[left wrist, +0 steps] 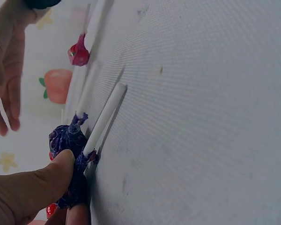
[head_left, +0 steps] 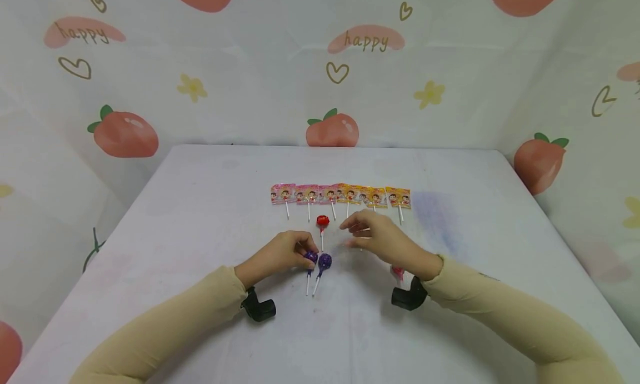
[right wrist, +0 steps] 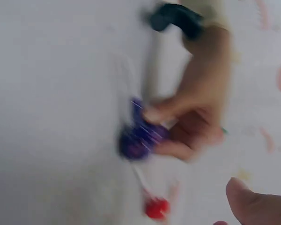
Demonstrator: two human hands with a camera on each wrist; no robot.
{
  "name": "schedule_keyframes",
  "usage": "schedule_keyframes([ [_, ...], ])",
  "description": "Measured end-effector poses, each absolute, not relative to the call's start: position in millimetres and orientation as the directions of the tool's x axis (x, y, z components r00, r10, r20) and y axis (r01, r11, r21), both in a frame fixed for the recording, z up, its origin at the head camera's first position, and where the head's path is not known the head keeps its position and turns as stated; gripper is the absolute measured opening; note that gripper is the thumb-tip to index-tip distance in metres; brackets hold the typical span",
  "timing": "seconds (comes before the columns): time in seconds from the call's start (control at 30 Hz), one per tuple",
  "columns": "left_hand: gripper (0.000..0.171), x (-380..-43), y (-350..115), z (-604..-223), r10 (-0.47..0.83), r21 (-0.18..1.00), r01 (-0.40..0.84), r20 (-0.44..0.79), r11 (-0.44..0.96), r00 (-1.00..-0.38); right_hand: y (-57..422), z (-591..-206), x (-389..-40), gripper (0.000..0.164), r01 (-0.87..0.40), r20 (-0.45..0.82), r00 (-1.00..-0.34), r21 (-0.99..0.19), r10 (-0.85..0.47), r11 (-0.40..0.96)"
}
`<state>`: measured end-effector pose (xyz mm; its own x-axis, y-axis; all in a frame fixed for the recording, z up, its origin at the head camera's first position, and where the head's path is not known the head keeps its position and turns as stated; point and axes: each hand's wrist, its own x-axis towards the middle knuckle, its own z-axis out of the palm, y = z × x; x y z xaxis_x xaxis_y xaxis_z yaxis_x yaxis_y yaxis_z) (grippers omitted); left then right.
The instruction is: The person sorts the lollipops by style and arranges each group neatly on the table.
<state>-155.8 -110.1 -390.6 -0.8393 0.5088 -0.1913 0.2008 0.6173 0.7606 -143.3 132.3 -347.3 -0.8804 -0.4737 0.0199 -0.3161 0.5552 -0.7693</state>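
Observation:
My left hand [head_left: 280, 252] pinches a purple-wrapped lollipop [head_left: 311, 257] between thumb and fingers, low over the table; its white stick points toward me. Just right of it lies a second purple lollipop [head_left: 325, 261], tilted. In the left wrist view the thumb [left wrist: 61, 171] presses on the purple wrapper [left wrist: 77, 187]. Ahead of both is a red lollipop [head_left: 323, 221]. To the right, my right hand [head_left: 382, 238] hovers with loosely bent fingers and nothing visible in them. The right wrist view shows its thumb [right wrist: 253, 204] apart from a fingertip; the view is blurred.
Several lollipops in printed bags lie in a row farther back, pink ones [head_left: 307, 194] left and yellow ones [head_left: 374, 196] right. A pinkish-red lollipop [head_left: 398, 272] lies partly hidden by my right wrist. A patterned cloth [head_left: 260, 67] hangs behind the white table [head_left: 210, 206].

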Motion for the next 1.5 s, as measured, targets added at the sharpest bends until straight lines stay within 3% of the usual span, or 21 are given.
schedule_keyframes([
  [0.23, 0.02, -155.7, -110.6, -390.9, 0.494, 0.759, 0.182, -0.205, 0.626, -0.845, 174.8, -325.2, -142.5, 0.039, -0.223, 0.003, -0.924, -0.816, -0.382, 0.533],
  [0.37, 0.019, -156.0, -110.7, -391.0, 0.497, 0.758, 0.185, -0.204, 0.626, -0.843, 194.0, -326.3, -137.5, 0.046, -0.239, 0.042, -0.926, -0.834, -0.374, 0.497],
  [0.63, 0.019, -155.3, -109.3, -390.1, 0.499, 0.761, 0.182, -0.207, 0.622, -0.841, 215.0, -354.5, -127.4, 0.052, -0.262, 0.061, -0.926, -0.815, -0.373, 0.518],
  [0.9, 0.019, -154.6, -109.5, -391.1, 0.498, 0.763, 0.185, -0.2, 0.62, -0.844, 225.6, -382.5, -116.9, 0.054, -0.187, -0.077, -0.915, -0.79, -0.396, 0.584],
  [1.0, 0.019, -154.7, -110.1, -391.8, 0.494, 0.765, 0.18, -0.201, 0.619, -0.846, 227.3, -384.9, -113.3, 0.054, -0.14, -0.136, -0.909, -0.79, -0.393, 0.597],
  [1.5, 0.019, -154.9, -110.2, -391.5, 0.501, 0.764, 0.192, -0.192, 0.615, -0.844, 226.4, -387.2, -108.2, 0.034, -0.164, -0.157, -0.897, -0.75, -0.413, 0.641],
])
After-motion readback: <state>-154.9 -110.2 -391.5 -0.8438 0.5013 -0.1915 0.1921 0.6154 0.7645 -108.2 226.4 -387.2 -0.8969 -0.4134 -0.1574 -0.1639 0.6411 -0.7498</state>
